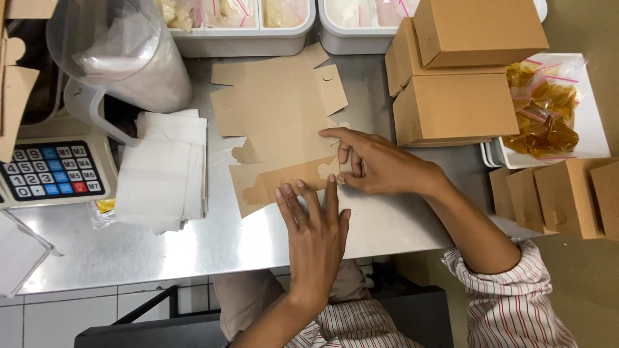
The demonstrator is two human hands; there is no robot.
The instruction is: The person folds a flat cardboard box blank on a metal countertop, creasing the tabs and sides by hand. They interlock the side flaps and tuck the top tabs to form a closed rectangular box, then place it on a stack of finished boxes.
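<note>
A: Brown cardboard is what is being handled nearest the camera: a flat, unfolded box blank (284, 129) is laid on the steel table (193, 248), and its lower flap is being pressed.

B: How are the hands placed?

A: The left hand (314, 229) is laid flat and open, fingers stretched forward, with the fingertips set on the blank's lower flap. The right hand (374, 164) is curled over the blank's right edge, where a fold is pinched between thumb and fingers. Striped sleeves (516, 303) are seen on both arms.

B: What is found to the left?

A: A stack of white paper sheets (164, 171) is laid just beside the blank, and further left a weighing scale with a keypad (51, 171) is seen. A clear plastic bag (129, 51) of white material is stood behind the scale.

B: And to the right?

A: Folded brown boxes (561, 196) are lined up at the table's right edge. Beyond the right hand, three closed boxes (458, 84) are piled, and beside them a white tray (593, 129) is loaded with small zip bags of an amber-coloured food (545, 116).

B: What is set farthest away?

A: Two white bins (251, 38) holding clear packets are placed along the far edge.
</note>
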